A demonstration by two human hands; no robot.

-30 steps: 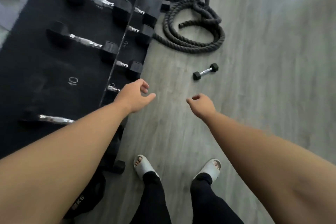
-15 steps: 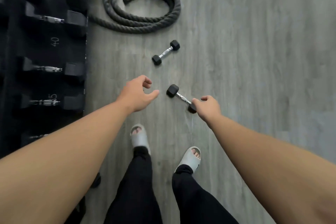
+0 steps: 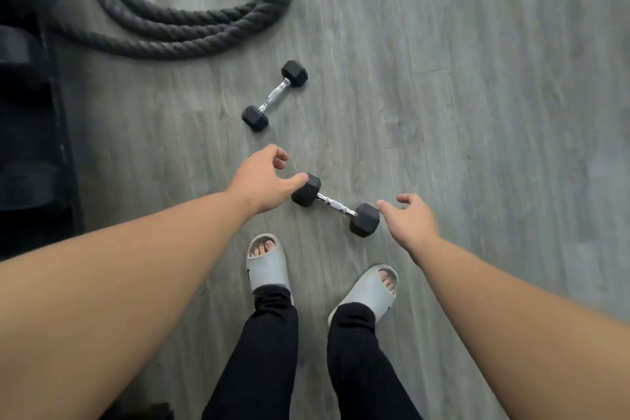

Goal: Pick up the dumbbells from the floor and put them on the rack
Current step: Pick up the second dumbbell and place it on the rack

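Two small black hex dumbbells with chrome handles lie on the grey wood floor. The near dumbbell [image 3: 335, 204] lies slanted just ahead of my feet. The far dumbbell [image 3: 274, 95] lies beyond it, closer to the rope. My left hand [image 3: 262, 181] hovers with fingers apart over the near dumbbell's left head, holding nothing. My right hand [image 3: 407, 218] is spread beside its right head, also holding nothing. The dark rack [image 3: 30, 133] stands along the left edge, blurred.
A thick black battle rope [image 3: 177, 27] is coiled on the floor at the top, beside the rack. My feet in pale slides [image 3: 269, 266] stand just behind the near dumbbell. Bare grey floor [image 3: 494, 112] stretches to the right.
The view has swung away from the rack and down toward the floor. Both dumbbells now appear larger and closer, and both hands have come down to either end of the near one.
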